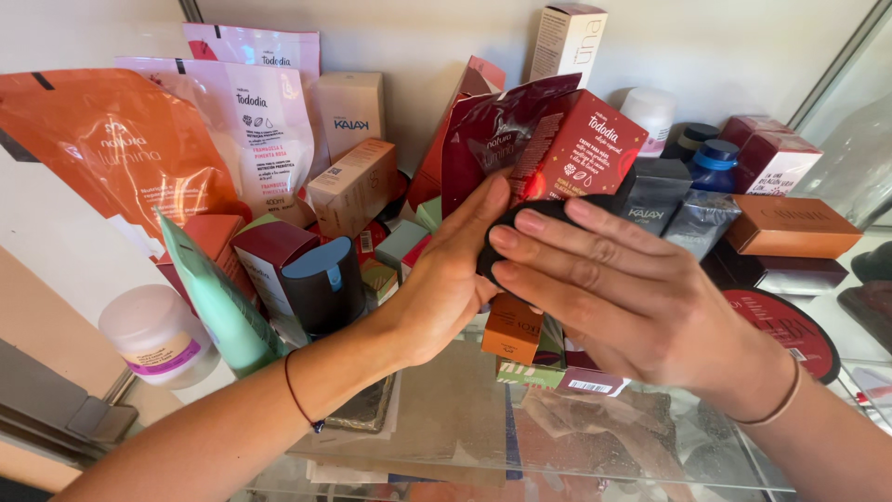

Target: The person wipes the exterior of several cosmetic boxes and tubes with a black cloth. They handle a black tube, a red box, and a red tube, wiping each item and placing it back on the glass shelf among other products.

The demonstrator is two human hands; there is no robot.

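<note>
Holding a small black round object (520, 223) between both hands, the person keeps it raised at picture centre, in front of the crowded boxes. The left hand (446, 279) backs it from 9 o'clock with palm and thumb; its grip is closed around the object's edge. The right hand (618, 297) covers it from 3 o'clock, fingers (557, 223) laid flat over the front, grip closed on it too. Most of the object is hidden; what kind of thing it is cannot be told.

Progress, as a judgement: the object is lifted off the shelf and in hand, not set down anywhere.

At 12 o'clock of the hands, touching or just behind them, a dark red pouch (492, 139) and a red box (585, 149). At 6 o'clock, a small orange box (513, 327). At 9 o'clock, a dark blue-topped container (325, 284), a mint green tube (223, 302) leaning, a white jar (160, 336). At 10 o'clock, an orange pouch (116, 153). At 3 o'clock, a brown flat box (790, 226).

Everything rests on a glass shelf (465, 437), things beneath showing through it. Plain pale wall (725, 46) behind; daylight strong.
</note>
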